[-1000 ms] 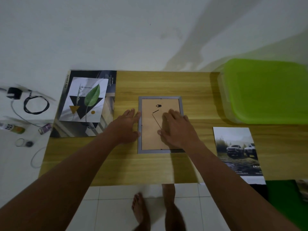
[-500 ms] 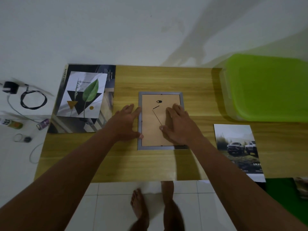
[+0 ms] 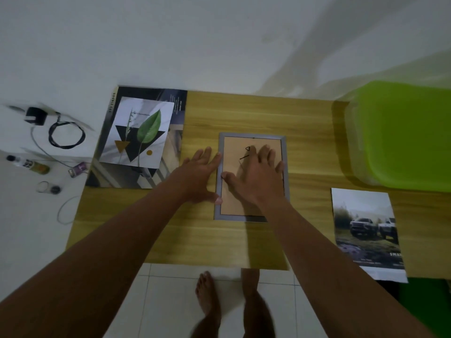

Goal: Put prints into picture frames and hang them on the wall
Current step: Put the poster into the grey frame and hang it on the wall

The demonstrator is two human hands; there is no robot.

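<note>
A grey picture frame (image 3: 252, 137) lies face down in the middle of the wooden table (image 3: 244, 113), its brown backing board (image 3: 233, 147) showing a small hanger and a wire stand. My right hand (image 3: 256, 176) lies flat on the backing board, fingers spread and thumb near the frame's left rail. My left hand (image 3: 200, 176) rests flat on the table at the frame's left edge, thumb and forefinger touching the rail. A leaf print (image 3: 139, 132) lies on a dark poster (image 3: 175, 152) at the left. A print of two trucks (image 3: 366, 230) lies at the right.
A lime-green plastic bin lid (image 3: 402, 132) covers the table's far right. Left of the table, on a white surface, lie a black charger with coiled cable (image 3: 63, 135), a small bottle (image 3: 36, 167) and small rings. A white wall stands behind. My bare feet (image 3: 207, 296) are on white tiles.
My right hand has slid further up and left over the backing board, its thumb now near the left rail. My left hand has stayed at the frame's left edge.
</note>
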